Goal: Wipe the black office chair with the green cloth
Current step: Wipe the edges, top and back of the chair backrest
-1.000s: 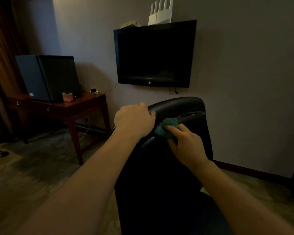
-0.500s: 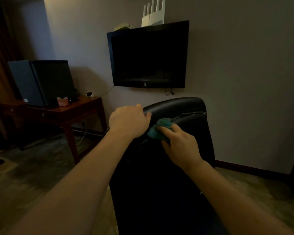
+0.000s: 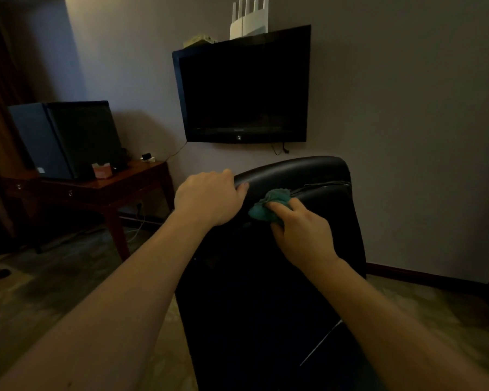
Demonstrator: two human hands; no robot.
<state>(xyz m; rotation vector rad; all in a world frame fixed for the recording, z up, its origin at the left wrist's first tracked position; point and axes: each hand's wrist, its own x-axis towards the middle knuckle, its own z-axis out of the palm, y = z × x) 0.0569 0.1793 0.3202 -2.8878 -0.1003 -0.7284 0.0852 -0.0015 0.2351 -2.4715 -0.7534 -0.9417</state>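
Head view shows you standing behind the black office chair [image 3: 294, 170], which sits in the middle of the frame with its backrest close to the wall. Your left hand [image 3: 209, 198] is curled over the top left edge of the backrest and grips it, thumb tip showing on the near face. Your right hand [image 3: 302, 235] has its fingers bunched round the green cloth [image 3: 267, 207], pressing the wad against the back of the chair at the seam just under the padded top roll.

You appear to be working along that seam, so hold the chair firmly with the left hand; on its base it will likely swivel or roll away under a sideways stroke. Press with flat fingers rather than fingertips so more of the cloth meets the leather, and run it along the groove, where dust tends to gather. The wad is small, so refold it to a fresh face before you go down the broad lower panel, which looks untouched from here. A pale streak low on the right side may want attention, though the light is too dim to say what it is.

As for writing, the television [image 3: 246, 88] on the wall carries a small mark in the middle of its lower bezel, too small to read. The dark cabinet [image 3: 65, 136] on the wooden table [image 3: 119, 187] has a pale patch near its lower corner, also illegible.
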